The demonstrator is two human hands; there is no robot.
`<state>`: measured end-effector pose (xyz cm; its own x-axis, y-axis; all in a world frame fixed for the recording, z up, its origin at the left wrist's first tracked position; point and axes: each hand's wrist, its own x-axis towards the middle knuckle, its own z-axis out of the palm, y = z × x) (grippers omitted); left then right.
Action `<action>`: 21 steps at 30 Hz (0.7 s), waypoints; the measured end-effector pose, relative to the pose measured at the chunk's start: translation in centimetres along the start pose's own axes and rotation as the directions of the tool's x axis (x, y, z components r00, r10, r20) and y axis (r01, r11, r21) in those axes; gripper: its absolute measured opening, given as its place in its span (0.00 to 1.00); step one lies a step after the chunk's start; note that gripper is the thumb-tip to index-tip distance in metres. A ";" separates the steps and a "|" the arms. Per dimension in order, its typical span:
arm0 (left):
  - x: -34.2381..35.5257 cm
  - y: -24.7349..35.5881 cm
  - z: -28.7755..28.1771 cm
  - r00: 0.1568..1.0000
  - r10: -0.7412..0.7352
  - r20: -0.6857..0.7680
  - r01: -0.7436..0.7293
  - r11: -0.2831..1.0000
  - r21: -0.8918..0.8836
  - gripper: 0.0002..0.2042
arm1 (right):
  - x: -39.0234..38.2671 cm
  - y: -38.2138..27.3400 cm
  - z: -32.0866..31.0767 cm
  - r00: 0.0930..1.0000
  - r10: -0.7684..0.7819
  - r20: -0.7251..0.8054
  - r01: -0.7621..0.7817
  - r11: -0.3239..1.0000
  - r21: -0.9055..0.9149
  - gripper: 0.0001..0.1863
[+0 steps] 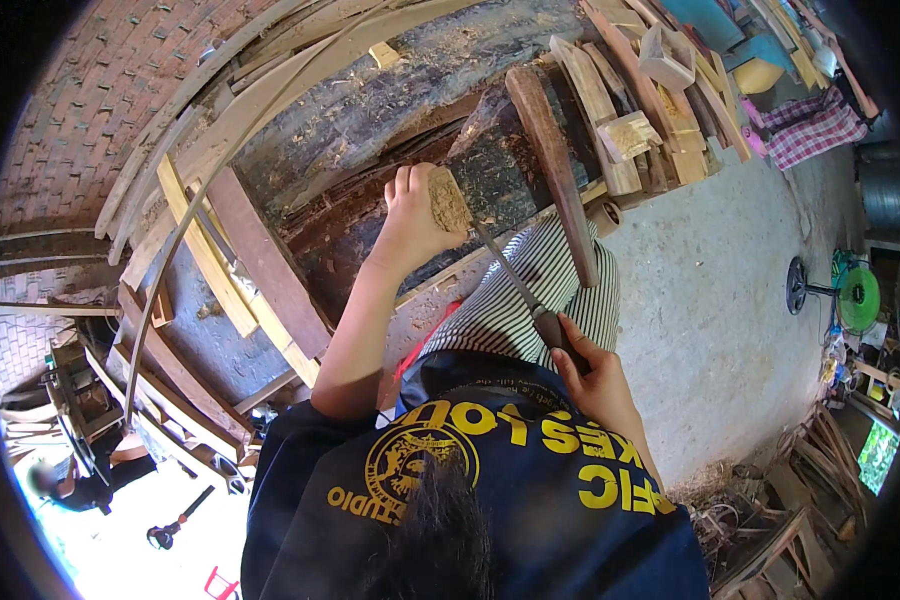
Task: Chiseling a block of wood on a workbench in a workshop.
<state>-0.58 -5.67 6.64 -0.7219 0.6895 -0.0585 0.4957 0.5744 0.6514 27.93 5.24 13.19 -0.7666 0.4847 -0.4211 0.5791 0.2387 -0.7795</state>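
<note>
**Blade meets block at a cluttered woodworking bench**

A dark blue shirt (490,500) with yellow lettering fills the foreground, above it striped trousers (530,300). The left hand (410,220) grips a small tan wood block (448,200) against the dark log (490,170). Just below the block, a long knife (505,270) angles up toward it, its handle closed in the right hand (590,375). A brown wooden handle (555,170) leans right of the block. Good practice here, judging by the grip: keep the thumb clear of the edge and take short, shallow cuts.
</note>
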 end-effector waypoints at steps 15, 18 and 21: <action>0.0 -0.1 1.0 0.998 0.060 -0.026 -0.060 0.998 0.024 0.45 | 3.8 1.0 3.4 0.957 -0.246 -0.154 0.247 0.969 -0.011 0.23; -0.9 0.4 1.6 0.995 0.100 -0.005 -0.100 0.995 0.011 0.46 | 6.4 0.8 4.7 0.979 -0.143 -0.147 0.119 0.980 -0.162 0.23; -0.9 0.2 2.2 0.998 0.068 0.015 -0.067 0.998 -0.003 0.47 | 6.5 1.4 4.4 0.966 -0.195 -0.170 0.184 0.980 -0.078 0.23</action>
<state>1.22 -5.23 5.19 -0.6794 0.7333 -0.0259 0.5419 0.5253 0.6560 22.56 5.05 7.31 -0.8064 0.5644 -0.1764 0.4482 0.3888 -0.8050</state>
